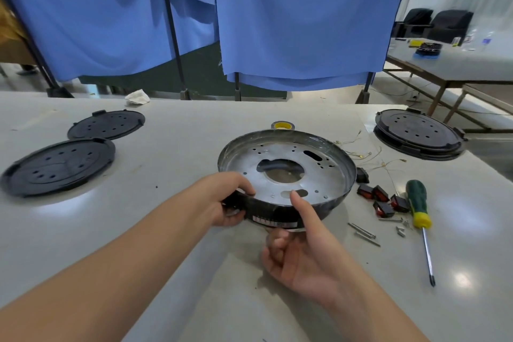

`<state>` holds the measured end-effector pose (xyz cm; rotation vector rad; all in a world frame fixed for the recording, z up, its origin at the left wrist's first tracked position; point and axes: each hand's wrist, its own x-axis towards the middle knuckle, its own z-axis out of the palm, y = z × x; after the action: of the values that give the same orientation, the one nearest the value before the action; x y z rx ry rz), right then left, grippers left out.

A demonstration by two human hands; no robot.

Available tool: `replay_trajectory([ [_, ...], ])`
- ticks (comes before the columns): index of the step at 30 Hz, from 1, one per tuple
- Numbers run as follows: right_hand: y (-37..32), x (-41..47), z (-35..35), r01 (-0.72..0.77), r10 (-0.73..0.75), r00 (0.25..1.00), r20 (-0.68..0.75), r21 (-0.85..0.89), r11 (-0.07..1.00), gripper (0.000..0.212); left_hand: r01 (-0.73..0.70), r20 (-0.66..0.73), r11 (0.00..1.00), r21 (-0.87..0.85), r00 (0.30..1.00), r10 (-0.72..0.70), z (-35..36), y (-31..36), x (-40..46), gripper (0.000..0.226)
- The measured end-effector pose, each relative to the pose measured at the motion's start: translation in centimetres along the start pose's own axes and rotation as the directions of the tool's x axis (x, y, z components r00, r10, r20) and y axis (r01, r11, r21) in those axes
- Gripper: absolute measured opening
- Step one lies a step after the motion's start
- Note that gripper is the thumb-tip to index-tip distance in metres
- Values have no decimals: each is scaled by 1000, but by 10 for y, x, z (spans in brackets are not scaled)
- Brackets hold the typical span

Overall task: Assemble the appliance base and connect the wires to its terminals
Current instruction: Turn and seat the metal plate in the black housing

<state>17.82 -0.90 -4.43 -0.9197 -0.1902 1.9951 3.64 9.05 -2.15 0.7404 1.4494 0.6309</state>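
A round metal appliance base [327, 175] with a dark rim and a silvery perforated floor is tilted up off the grey table. My left hand [224, 198] grips its near-left rim, fingers curled over the edge. My right hand [297, 253] holds the near rim from below, thumb up against the side wall and the other fingers curled underneath. Thin yellowish wires [369, 157] with small terminals lie on the table just right of the base. Red and black rocker switches [383, 198] lie beside them.
A green-handled screwdriver [417, 208] and loose screws [366, 234] lie to the right. Two black round covers [59, 166] [107, 123] rest at the left, a stack of them [419, 133] at the far right. A tape roll [282, 125] sits behind the base. Blue curtains hang beyond.
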Motion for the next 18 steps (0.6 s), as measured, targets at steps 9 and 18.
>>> replay_trajectory([
  [9,0,0,-1,13,-13,1000,-1,-21,1000,51,90,117,993,-82,990,-80,-16,16,-11,27],
  [18,-1,1,-1,9,-9,1000,6,-8,1000,52,164,288,965,-205,952,-101,-52,5,-23,58],
])
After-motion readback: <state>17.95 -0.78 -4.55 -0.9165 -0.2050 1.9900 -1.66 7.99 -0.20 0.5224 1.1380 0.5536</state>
